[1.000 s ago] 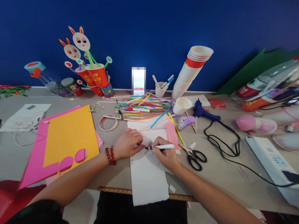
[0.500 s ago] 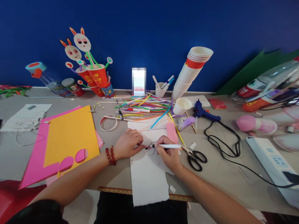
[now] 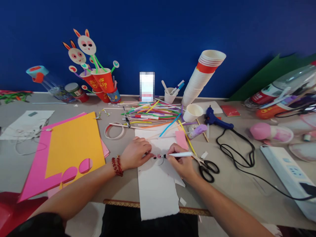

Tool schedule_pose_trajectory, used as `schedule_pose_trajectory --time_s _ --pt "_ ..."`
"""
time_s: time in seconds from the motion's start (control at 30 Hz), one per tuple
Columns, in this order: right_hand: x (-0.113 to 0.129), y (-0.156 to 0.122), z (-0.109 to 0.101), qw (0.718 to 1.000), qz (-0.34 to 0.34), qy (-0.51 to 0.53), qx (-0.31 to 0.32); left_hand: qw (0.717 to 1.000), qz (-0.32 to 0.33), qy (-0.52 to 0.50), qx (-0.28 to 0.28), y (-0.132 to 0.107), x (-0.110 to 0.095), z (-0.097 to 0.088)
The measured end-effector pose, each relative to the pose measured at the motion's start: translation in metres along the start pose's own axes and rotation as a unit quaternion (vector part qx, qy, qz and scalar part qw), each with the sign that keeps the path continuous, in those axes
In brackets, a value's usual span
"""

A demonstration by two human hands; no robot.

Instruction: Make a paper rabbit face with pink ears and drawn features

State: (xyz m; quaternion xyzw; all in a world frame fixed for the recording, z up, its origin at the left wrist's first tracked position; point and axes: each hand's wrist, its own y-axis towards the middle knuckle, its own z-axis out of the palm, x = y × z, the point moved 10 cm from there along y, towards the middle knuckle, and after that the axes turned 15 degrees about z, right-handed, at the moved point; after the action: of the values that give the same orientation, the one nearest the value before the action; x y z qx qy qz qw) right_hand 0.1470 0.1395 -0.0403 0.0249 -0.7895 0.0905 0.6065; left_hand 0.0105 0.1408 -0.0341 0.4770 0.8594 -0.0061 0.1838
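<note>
In my right hand (image 3: 181, 163) is a white marker (image 3: 180, 154) with a black tip, held in a writing grip. Its tip touches a small round white paper piece (image 3: 158, 161), which carries a black dot and pink patches. My left hand (image 3: 138, 153) has its fingers curled, with thumb and forefinger pressed at the left edge of this round piece. Beneath both hands lies a long white paper sheet (image 3: 158, 194) with a torn lower edge. Black-handled scissors (image 3: 208, 168) rest just right of my right hand.
Yellow card (image 3: 74, 141) on pink card lies left. Coloured sticks (image 3: 153, 113), a tape roll (image 3: 114, 131) and a paper cup (image 3: 193, 113) lie beyond my hands. A glue gun (image 3: 217, 120) with its cord and a power strip (image 3: 288, 177) are right. Rabbit-faced cups (image 3: 103, 80) and stacked cups (image 3: 203, 77) stand behind.
My right hand and the marker have shifted slightly right, and the tip is now on the right side of the round piece. My left hand has stayed in place.
</note>
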Motion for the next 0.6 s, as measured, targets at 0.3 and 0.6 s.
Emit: schedule_pose_trajectory --time_s 0.3,0.6 --pt "-0.007 0.002 0.006 0.999 0.031 -0.006 0.004 1.000 -0.001 -0.003 -0.001 0.000 0.000 0.000" --pt "0.006 0.000 0.006 0.999 0.006 -0.036 0.030 1.000 0.003 0.003 -0.003 0.000 0.000 0.001"
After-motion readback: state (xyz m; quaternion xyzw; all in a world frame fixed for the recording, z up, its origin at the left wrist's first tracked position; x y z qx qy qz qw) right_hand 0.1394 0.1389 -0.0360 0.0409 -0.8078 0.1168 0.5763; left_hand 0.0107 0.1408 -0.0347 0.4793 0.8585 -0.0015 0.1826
